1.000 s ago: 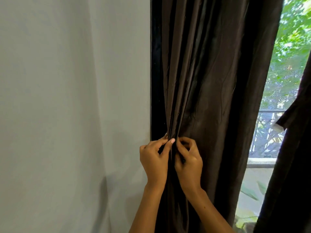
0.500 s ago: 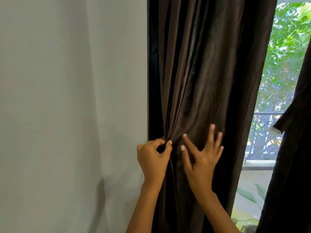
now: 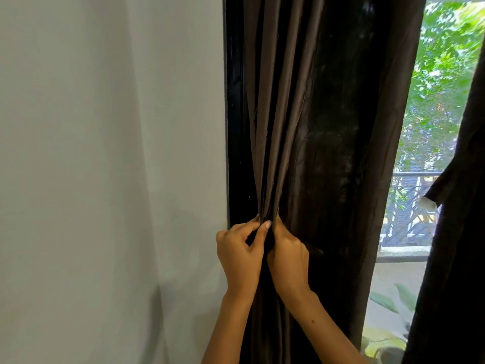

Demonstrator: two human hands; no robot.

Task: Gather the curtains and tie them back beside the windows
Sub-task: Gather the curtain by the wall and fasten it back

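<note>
Curtain: the dark brown curtain [image 3: 315,127] hangs against the black window frame [image 3: 235,114], beside the grey wall [image 3: 105,153].
Left hand: the left hand [image 3: 240,254] pinches gathered pleats (thumb on top).
Right hand: the right hand [image 3: 288,258] grips the same folds, touching the left.

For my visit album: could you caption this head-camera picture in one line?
Left hand and right hand pinch folds of the dark brown curtain together beside the black window frame.
</note>
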